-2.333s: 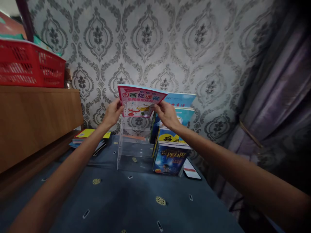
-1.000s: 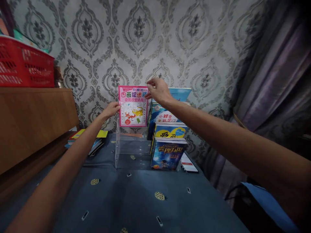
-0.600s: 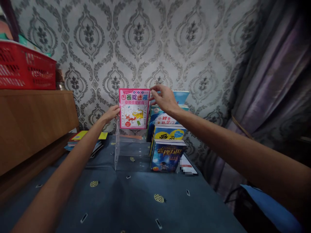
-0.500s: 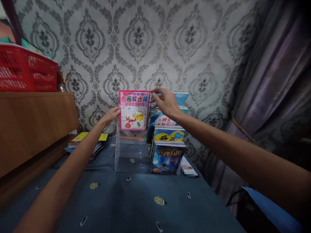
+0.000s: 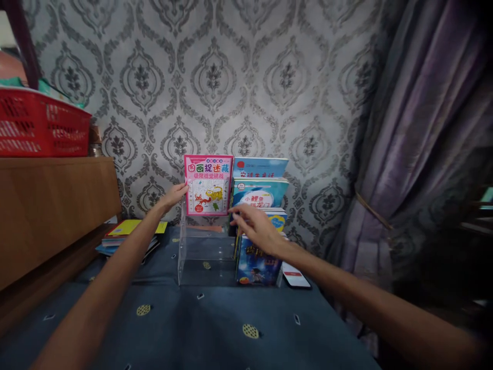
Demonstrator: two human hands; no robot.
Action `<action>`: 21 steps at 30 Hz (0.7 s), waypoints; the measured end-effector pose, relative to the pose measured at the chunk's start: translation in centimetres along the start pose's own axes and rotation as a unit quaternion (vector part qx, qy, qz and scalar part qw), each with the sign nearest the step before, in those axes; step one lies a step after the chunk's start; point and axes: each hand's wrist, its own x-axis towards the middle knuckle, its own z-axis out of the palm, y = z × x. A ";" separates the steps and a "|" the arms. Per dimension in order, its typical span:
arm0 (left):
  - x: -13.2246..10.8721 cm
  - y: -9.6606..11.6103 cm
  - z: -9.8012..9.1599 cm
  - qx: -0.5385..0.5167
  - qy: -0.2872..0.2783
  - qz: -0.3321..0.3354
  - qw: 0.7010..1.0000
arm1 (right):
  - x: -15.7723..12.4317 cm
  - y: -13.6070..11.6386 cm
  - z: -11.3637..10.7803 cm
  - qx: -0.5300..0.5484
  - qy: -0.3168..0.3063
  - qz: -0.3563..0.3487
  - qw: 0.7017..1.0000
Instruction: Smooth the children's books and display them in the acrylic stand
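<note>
A pink-bordered picture book [image 5: 208, 186] with a cartoon cat and fox stands upright on the back tier of a clear acrylic book rack [image 5: 206, 272]. At its left edge, my left hand [image 5: 175, 197] grips the cover's side, the fingertips partly hidden. My right hand [image 5: 257, 228] is by the book's lower right corner, fingers partly stretched and apart, with nothing visible in them. It overlaps the books on the rack's right side: a light-blue book [image 5: 265, 167], a teal book [image 5: 262, 186], a yellow-and-blue book [image 5: 278, 222] and a dark-blue book [image 5: 256, 267].
A stack of books with a yellow one [image 5: 134, 226] on top lies left of the rack. A phone [image 5: 296, 276] lies to the right. A red basket [image 5: 46, 123] sits on a wooden cabinet [image 5: 57, 205]. Purple-grey curtains [image 5: 408, 154] hang at the right.
My right hand has moved down from the pink book's upper right corner to its lower right corner, uncovering the back books. My left hand stays at the left edge. The view has shifted slightly.
</note>
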 end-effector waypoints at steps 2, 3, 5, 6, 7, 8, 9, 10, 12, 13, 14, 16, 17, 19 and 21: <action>0.0 -0.1 0.1 -0.009 0.000 -0.001 1.000 | -1.4 0.1 0.9 -0.007 -0.016 -0.002 1.000; 0.0 -0.1 0.1 -0.012 -0.001 -0.001 1.000 | -2.0 0.2 1.3 -0.013 -0.022 -0.004 1.000; -0.1 -0.1 0.2 -0.017 -0.001 -0.002 1.000 | -3.0 0.3 1.9 -0.027 -0.037 -0.009 0.999; -0.1 -0.2 0.2 -0.018 -0.001 -0.002 1.000 | -3.4 0.3 2.2 -0.032 -0.044 -0.011 0.998; -0.2 -0.2 0.3 -0.018 -0.001 -0.002 1.000 | -3.8 0.4 2.4 -0.034 -0.051 -0.013 0.998; -0.2 -0.2 0.3 -0.018 0.000 -0.002 1.000 | -4.1 0.5 2.6 -0.034 -0.058 -0.014 0.998; -0.3 -0.2 0.3 -0.017 0.001 -0.002 1.000 | -4.5 0.6 2.7 -0.030 -0.063 -0.014 0.997; -0.3 -0.2 0.3 -0.016 0.003 -0.001 1.000 | -4.8 0.7 2.9 -0.026 -0.067 -0.013 0.997; -0.3 -0.3 0.2 -0.012 0.005 0.000 1.000 | -5.3 0.9 3.2 -0.023 -0.077 -0.010 0.997; -0.3 -0.4 0.2 -0.009 0.006 0.001 1.000 | -5.5 1.1 3.3 -0.023 -0.081 -0.008 0.996; -0.3 -0.5 0.2 -0.005 0.007 0.002 1.000 | -5.7 1.3 3.4 -0.023 -0.086 -0.004 0.996; -0.1 -0.6 0.2 0.005 0.009 0.004 1.000 | -5.9 1.5 3.5 -0.025 -0.095 0.004 0.995; 0.0 -0.7 0.2 0.010 0.010 0.005 1.000 | -6.0 1.7 3.5 -0.026 -0.100 0.008 0.995; 0.4 -0.9 0.2 0.019 0.010 0.006 1.000 | -6.1 1.8 3.6 -0.027 -0.109 0.018 0.994; 0.8 -1.0 0.3 0.026 0.010 0.009 1.000 | -6.1 1.9 3.6 -0.029 -0.115 0.028 0.993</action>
